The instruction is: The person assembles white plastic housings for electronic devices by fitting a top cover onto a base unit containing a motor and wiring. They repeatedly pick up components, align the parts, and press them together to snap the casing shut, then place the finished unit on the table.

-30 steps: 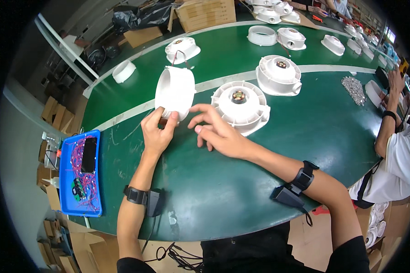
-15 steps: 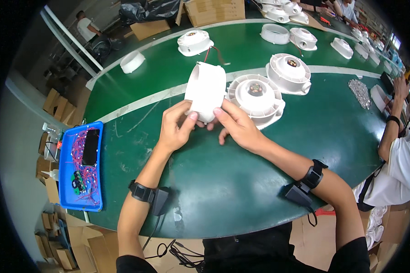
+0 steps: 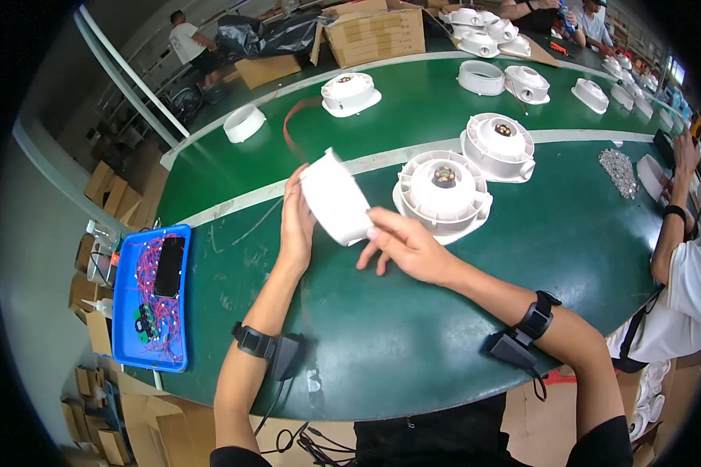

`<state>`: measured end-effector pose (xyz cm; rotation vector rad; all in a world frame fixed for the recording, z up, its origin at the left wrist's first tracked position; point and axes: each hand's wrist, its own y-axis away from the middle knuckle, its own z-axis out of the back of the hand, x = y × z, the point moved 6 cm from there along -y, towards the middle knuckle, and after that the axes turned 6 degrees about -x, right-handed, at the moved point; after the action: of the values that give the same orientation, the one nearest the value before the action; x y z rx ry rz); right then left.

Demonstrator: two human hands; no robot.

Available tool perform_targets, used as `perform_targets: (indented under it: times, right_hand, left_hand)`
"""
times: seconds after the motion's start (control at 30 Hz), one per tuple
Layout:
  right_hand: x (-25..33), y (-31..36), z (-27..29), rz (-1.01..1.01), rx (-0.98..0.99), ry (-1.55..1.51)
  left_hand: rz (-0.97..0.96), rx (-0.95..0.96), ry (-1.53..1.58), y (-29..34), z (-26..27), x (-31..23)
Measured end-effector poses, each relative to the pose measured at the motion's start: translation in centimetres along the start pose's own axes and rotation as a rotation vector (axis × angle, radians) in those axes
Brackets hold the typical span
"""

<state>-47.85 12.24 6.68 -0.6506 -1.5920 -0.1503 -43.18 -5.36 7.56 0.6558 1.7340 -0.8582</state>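
A white round plastic housing is held tilted above the green table, between both hands. My left hand grips its left side, with most fingers hidden behind it. At its lower right edge, my right hand pinches the rim between thumb and forefinger, the other fingers loosely curled. A red wire arcs from behind the housing toward the far side. Just right of my hands, a white ribbed housing with a round centre opening lies on the table. Another ribbed housing lies behind it.
On the left stands a blue tray with wires, circuit boards and a black phone. Far back are a white ring, another housing and a cardboard box. Small metal parts lie in a pile at right, near a co-worker's arm.
The held housing has tipped over to the left and come slightly nearer. My left hand has moved up along its side. The red wire now swings out to the left.
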Motion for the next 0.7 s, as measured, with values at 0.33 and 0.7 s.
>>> perform_targets:
  times: [0.33,0.7]
  right_hand:
    - [-0.3,-0.3,-0.2,0.04,-0.01,0.172]
    - [0.1,-0.3,0.2,0.067,-0.086,0.252]
  left_hand:
    - [0.111,0.206,0.239,0.3,0.4,0.7]
    - [0.036,0.201,0.024,0.3,-0.1,0.7]
